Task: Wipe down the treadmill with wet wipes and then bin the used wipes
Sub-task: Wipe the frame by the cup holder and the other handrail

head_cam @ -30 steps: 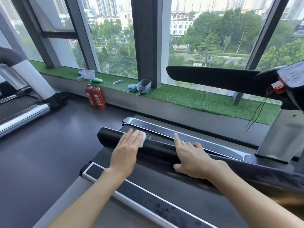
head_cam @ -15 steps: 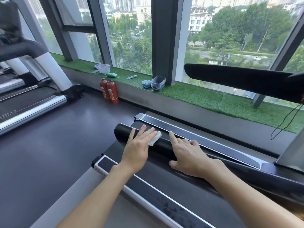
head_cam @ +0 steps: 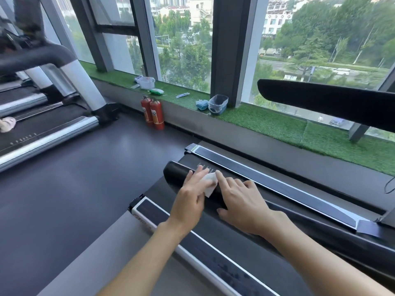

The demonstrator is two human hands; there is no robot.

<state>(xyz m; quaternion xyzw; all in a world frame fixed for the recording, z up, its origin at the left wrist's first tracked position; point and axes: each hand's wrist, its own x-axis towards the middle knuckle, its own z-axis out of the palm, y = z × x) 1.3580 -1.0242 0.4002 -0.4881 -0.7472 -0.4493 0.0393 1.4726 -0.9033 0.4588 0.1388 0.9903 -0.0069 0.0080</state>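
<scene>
A black treadmill handrail [head_cam: 175,175] runs from the middle of the view toward the lower right, above the treadmill's belt [head_cam: 215,229]. My left hand [head_cam: 190,201] presses a white wet wipe [head_cam: 210,183] flat on the rail near its rounded end. My right hand [head_cam: 241,205] lies on the rail just right of it, index fingertip touching the wipe's edge, fingers spread. A small bin lined with a clear bag [head_cam: 218,104] stands on the green turf sill beside a blue wipes pack [head_cam: 202,105]. The other handrail [head_cam: 324,101] crosses the upper right.
Two red fire extinguishers [head_cam: 154,113] stand on the dark floor below the sill [head_cam: 277,127]. A second treadmill [head_cam: 42,127] occupies the left. A white tub [head_cam: 146,82], a green pack [head_cam: 156,91] and a small tube lie on the sill.
The view has swung right and closer. My hands have drawn together on the rail; the right index finger now touches the wipe under my left hand.
</scene>
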